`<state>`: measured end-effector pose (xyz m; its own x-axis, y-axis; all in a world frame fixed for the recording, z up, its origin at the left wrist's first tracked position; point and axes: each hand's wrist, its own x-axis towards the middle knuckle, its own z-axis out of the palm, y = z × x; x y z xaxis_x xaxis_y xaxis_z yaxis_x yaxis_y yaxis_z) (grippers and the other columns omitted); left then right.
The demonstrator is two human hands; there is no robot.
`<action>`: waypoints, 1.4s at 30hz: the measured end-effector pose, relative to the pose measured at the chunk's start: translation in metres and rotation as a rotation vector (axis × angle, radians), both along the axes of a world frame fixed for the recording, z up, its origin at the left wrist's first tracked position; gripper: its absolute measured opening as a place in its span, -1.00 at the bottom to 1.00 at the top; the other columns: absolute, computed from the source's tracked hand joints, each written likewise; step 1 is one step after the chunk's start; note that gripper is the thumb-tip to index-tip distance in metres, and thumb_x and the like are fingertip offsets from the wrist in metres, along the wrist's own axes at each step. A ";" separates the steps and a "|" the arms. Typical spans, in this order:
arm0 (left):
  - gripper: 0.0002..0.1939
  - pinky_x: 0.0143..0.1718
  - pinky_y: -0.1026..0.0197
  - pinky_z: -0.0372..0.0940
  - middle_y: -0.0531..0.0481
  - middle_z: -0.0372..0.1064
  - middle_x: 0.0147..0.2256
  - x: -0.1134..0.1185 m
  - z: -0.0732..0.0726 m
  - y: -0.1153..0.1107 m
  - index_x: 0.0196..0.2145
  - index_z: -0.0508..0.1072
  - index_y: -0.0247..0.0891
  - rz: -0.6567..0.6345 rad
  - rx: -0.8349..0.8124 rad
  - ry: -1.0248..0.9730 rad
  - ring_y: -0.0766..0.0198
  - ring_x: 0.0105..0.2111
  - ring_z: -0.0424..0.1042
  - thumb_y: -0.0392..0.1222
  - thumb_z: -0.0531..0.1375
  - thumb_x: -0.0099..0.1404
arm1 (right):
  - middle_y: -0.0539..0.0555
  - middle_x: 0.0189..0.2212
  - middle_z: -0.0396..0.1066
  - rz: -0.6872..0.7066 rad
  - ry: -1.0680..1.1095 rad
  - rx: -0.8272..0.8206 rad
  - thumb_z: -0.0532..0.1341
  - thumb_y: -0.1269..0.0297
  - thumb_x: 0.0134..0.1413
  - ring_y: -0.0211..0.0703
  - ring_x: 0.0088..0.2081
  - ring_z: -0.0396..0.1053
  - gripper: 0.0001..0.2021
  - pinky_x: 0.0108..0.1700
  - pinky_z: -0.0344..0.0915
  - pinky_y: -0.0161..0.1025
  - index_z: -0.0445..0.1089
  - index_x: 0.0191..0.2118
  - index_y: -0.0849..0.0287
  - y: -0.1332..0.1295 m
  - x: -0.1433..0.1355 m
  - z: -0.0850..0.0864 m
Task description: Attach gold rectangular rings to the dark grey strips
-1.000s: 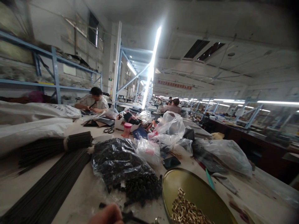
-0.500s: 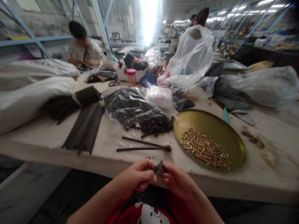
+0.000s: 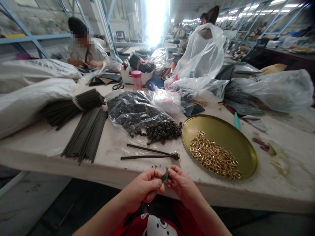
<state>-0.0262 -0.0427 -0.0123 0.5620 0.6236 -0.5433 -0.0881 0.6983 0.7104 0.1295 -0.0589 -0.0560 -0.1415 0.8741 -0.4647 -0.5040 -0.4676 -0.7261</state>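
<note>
Between my hands, at the table's front edge, is a dark strap [image 3: 164, 177], its end bent upward. My left hand [image 3: 145, 186] pinches it between thumb and fingers, and my right hand [image 3: 180, 182] grips its tip from the other side. Part of the strap is hidden in the fingers. Just beyond lie two finished-looking straps [image 3: 147, 157] with gold buckles [image 3: 177, 156] at their right ends. To the right, a gold round tray [image 3: 221, 126] bears a heap of gold buckles [image 3: 214, 155]. Small black loops [image 3: 163, 131] spill from a clear plastic bag [image 3: 137, 109].
Bundles of dark strips [image 3: 85, 136] lie at the left beside white sacks [image 3: 31, 98]. Scissors [image 3: 118, 86], a pink-lidded jar [image 3: 136, 80] and a dark flat piece [image 3: 194, 110] are farther back. A co-worker [image 3: 85, 49] sits across at the left; another person [image 3: 209, 32] is behind plastic sheeting.
The strap's end has gone from straight to more curled between my fingers, and my right hand has shifted slightly left. The whole view has moved a little.
</note>
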 end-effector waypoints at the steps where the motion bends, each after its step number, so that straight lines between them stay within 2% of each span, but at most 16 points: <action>1: -0.84 -0.78 0.42 -0.28 0.10 0.33 -0.54 0.001 0.000 0.000 -0.36 0.27 -0.31 0.009 0.022 0.053 0.61 -0.79 -0.04 -0.21 0.14 0.10 | -0.08 -0.55 0.29 -0.073 -0.225 0.112 0.28 0.21 -0.12 -0.36 -0.57 0.22 -0.79 -0.49 0.21 -0.38 0.30 -0.37 0.20 0.000 0.003 0.003; 3: -0.88 -0.78 0.43 -0.26 0.11 0.34 -0.55 0.002 0.000 0.000 -0.37 0.23 -0.30 0.031 0.050 0.129 0.61 -0.80 -0.03 -0.23 0.10 0.10 | -0.03 -0.51 0.30 -0.134 -0.635 0.351 0.24 0.23 -0.06 -0.28 -0.48 0.25 -0.86 -0.42 0.21 -0.33 0.33 -0.38 0.17 0.000 0.008 0.011; 4: -0.89 -0.78 0.44 -0.25 0.12 0.34 -0.55 0.003 0.000 0.000 -0.37 0.23 -0.30 0.039 0.063 0.144 0.60 -0.80 -0.04 -0.24 0.09 0.11 | 0.01 -0.47 0.32 -0.110 -0.783 0.457 0.21 0.25 -0.02 -0.23 -0.42 0.27 -0.89 -0.36 0.22 -0.30 0.35 -0.38 0.16 -0.002 0.009 0.016; 7: -0.88 -0.79 0.44 -0.23 0.14 0.32 -0.56 0.005 -0.001 -0.002 -0.36 0.22 -0.29 0.056 0.096 0.146 0.60 -0.80 -0.05 -0.23 0.07 0.10 | 0.08 -0.38 0.35 0.063 -0.985 0.635 0.14 0.30 0.05 -0.16 -0.33 0.31 -0.90 -0.27 0.23 -0.25 0.39 -0.33 0.14 -0.005 0.008 0.024; 12: -0.82 -0.78 0.44 -0.22 0.15 0.29 -0.55 0.006 -0.005 -0.007 -0.32 0.21 -0.28 0.076 0.131 0.118 0.60 -0.80 -0.06 -0.17 0.08 0.11 | 0.04 -0.45 0.33 0.187 -1.060 0.657 0.11 0.33 0.07 -0.20 -0.39 0.31 -0.89 -0.36 0.24 -0.30 0.38 -0.37 0.15 -0.004 0.002 0.026; 17: -0.84 -0.77 0.44 -0.10 0.14 0.28 -0.54 0.009 -0.007 -0.013 -0.34 0.22 -0.30 0.166 0.261 0.208 0.58 -0.78 -0.01 -0.15 0.04 0.16 | 0.07 -0.45 0.32 0.196 -1.236 0.779 0.06 0.34 0.11 -0.18 -0.41 0.30 -0.86 -0.36 0.21 -0.26 0.36 -0.39 0.15 -0.003 -0.003 0.025; 23: -0.85 -0.74 0.41 -0.03 0.12 0.27 -0.55 0.010 -0.008 -0.019 -0.33 0.25 -0.32 0.193 0.345 0.282 0.53 -0.76 0.03 -0.19 0.02 0.17 | 0.04 -0.46 0.32 0.248 -1.285 0.774 0.07 0.36 0.11 -0.18 -0.41 0.31 -0.88 -0.38 0.21 -0.28 0.31 -0.41 0.15 -0.001 -0.005 0.026; 29: -0.89 -0.48 0.33 0.16 0.08 0.27 -0.54 0.010 -0.011 -0.021 -0.35 0.30 -0.32 0.252 0.460 0.301 0.38 -0.54 0.26 -0.25 0.03 0.19 | 0.08 -0.44 0.34 0.274 -1.382 0.844 0.02 0.32 0.16 -0.16 -0.40 0.32 -0.82 -0.34 0.22 -0.26 0.34 -0.37 0.15 -0.002 -0.007 0.028; 34: -0.88 -0.36 0.27 0.21 0.05 0.27 -0.50 0.009 -0.014 -0.019 -0.36 0.31 -0.34 0.257 0.519 0.267 0.32 -0.46 0.28 -0.25 0.02 0.19 | 0.11 -0.45 0.35 0.236 -1.460 0.906 0.00 0.32 0.17 -0.12 -0.38 0.32 -0.78 -0.33 0.23 -0.24 0.36 -0.36 0.17 -0.005 -0.012 0.027; 37: -0.85 -0.37 0.27 0.20 0.06 0.27 -0.51 0.008 -0.015 -0.019 -0.34 0.32 -0.33 0.251 0.534 0.275 0.32 -0.47 0.28 -0.24 0.01 0.20 | 0.10 -0.46 0.35 0.259 -1.413 0.867 -0.02 0.34 0.17 -0.15 -0.42 0.32 -0.76 -0.37 0.24 -0.26 0.38 -0.37 0.18 -0.002 -0.011 0.027; 42: -0.86 -0.36 0.28 0.17 0.07 0.27 -0.53 0.005 -0.016 -0.019 -0.38 0.34 -0.32 0.219 0.540 0.309 0.33 -0.47 0.28 -0.25 0.00 0.19 | 0.04 -0.50 0.32 0.390 -1.286 0.744 0.04 0.38 0.12 -0.21 -0.44 0.32 -0.79 -0.39 0.22 -0.31 0.39 -0.44 0.17 0.006 -0.004 0.025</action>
